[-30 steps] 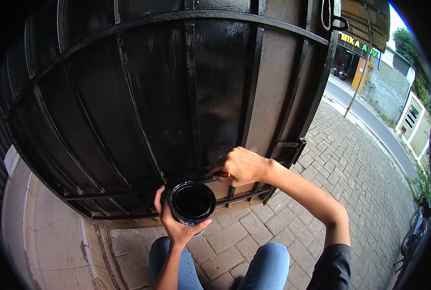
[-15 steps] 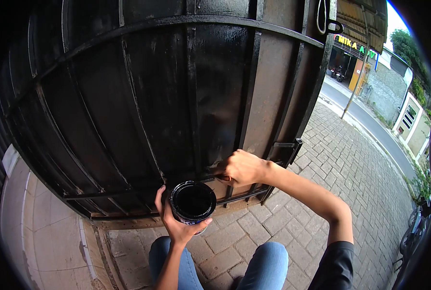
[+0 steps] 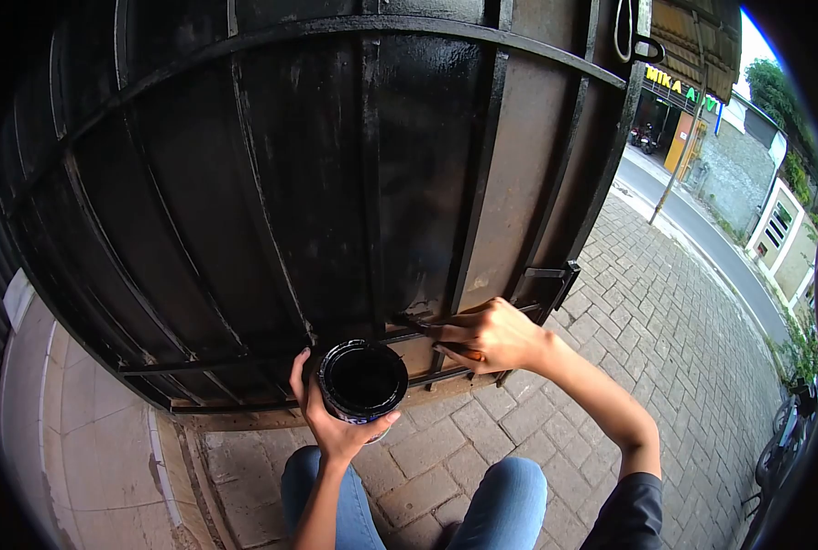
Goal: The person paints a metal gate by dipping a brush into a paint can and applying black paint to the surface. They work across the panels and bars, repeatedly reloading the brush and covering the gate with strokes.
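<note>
My left hand is wrapped round a round can of black paint, held upright with its open top facing up. To the right of the can, my right hand grips a paintbrush, whose dark bristles touch the lower part of the black metal gate just above its bottom rail. Part of the brush handle shows orange under my fingers. Glossy black covers much of the gate's middle, while the panels at its right look duller and brownish.
Grey paving bricks lie below and right of the gate. Pale tiles are at the left. A latch juts from the gate's right edge. Farther off are a road, a pole and a parked motorcycle.
My right hand has moved right and slightly down with the brush, and the brush now shows more clearly against the gate. My left hand still holds the can in nearly the same place.
</note>
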Tool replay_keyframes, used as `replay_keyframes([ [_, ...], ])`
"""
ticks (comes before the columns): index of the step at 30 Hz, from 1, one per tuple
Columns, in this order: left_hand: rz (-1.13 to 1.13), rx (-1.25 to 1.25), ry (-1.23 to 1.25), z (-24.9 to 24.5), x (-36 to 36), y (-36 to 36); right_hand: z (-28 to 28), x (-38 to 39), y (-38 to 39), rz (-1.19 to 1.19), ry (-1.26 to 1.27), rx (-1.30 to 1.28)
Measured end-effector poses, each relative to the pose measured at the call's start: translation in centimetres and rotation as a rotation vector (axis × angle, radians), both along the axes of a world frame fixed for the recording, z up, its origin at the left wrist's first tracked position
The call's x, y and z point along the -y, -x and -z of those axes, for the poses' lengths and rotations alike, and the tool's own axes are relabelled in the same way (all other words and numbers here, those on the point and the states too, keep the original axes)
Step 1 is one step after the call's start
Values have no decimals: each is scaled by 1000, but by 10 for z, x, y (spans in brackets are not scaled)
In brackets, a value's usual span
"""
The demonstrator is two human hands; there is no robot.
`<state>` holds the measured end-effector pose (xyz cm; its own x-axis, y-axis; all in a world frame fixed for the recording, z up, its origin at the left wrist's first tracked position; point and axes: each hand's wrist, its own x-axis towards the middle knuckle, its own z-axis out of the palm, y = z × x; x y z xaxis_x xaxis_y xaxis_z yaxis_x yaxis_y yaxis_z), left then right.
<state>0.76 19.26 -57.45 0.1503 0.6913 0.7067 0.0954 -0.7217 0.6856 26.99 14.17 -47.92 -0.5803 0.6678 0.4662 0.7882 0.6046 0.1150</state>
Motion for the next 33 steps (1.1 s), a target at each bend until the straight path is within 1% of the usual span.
replay_keyframes([
  [3,-8,-14,-9,1,0,-2,12,-14,-2,79,171,-21],
  [4,-12,-22,-13,1,0,-3,10,-15,-2,67,147,-64],
  [7,2,-27,-6,-1,1,-3,0,-16,-11,108,174,35],
  [8,2,-24,-1,-1,2,-4,-1,-18,-18,149,218,102],
  [11,0,-10,4,-2,3,-3,-22,-10,-26,202,279,193],
  [12,0,-3,-2,-3,3,-2,-27,-6,-25,199,239,197],
  [16,-4,-40,-31,0,1,0,-35,2,-13,273,231,434],
  [19,16,13,1,-2,3,-1,-44,-4,-9,265,200,482],
  [20,15,0,-4,-3,3,-1,-48,-5,-8,271,133,529],
  [22,10,-27,-7,-3,4,1,-70,-1,-2,273,116,530],
  [24,7,8,0,-2,3,0,-84,2,0,286,69,537],
  [27,9,4,2,0,3,0,-100,17,2,429,264,590],
  [28,11,-9,1,0,2,0,-81,15,-5,349,18,470],
  [29,14,-5,4,0,1,1,-69,23,-14,271,-85,357],
  [31,21,5,13,1,1,0,-62,34,-6,212,-124,255],
  [32,13,-19,4,2,1,-1,-50,32,-8,170,-16,220],
  [33,6,-45,-8,3,0,0,-36,28,-6,176,34,216],
])
